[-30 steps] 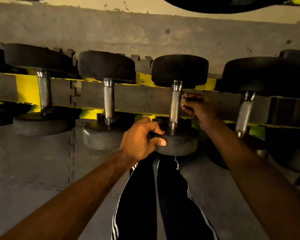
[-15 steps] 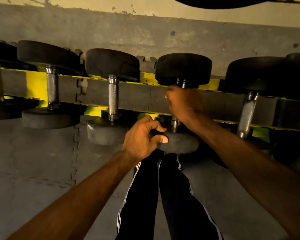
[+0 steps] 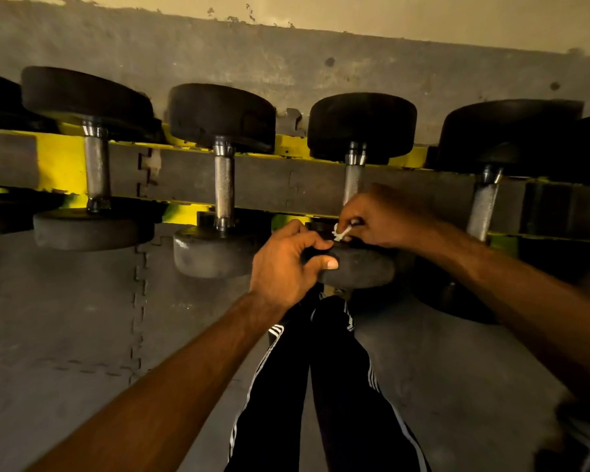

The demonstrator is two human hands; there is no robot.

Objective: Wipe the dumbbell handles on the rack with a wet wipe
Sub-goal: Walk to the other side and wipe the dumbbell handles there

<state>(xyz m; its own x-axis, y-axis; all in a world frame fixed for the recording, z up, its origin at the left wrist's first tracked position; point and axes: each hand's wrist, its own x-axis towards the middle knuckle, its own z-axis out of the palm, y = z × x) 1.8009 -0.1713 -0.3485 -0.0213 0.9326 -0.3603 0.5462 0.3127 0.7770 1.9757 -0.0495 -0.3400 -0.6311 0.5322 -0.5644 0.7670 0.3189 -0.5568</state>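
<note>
Several black dumbbells with knurled steel handles lie across a yellow rack (image 3: 58,165). My left hand (image 3: 286,264) grips the near weight plate (image 3: 361,267) of the middle dumbbell, thumb on its front edge. My right hand (image 3: 378,218) is curled round the lower end of that dumbbell's handle (image 3: 352,180), with a white wet wipe (image 3: 340,233) bunched in its fingers. The upper part of the handle shows bare above the hand; the lower part is hidden.
Other dumbbell handles stand to the left (image 3: 224,185) (image 3: 96,165) and to the right (image 3: 483,206). Grey interlocking floor mats (image 3: 82,318) spread below. My legs in black striped trousers (image 3: 321,386) are under the rack's front. A stained wall (image 3: 286,56) rises behind.
My right hand has slid down the middle handle from its top to its lower end, and the white wipe now shows. My left hand has kept its grip on the near plate.
</note>
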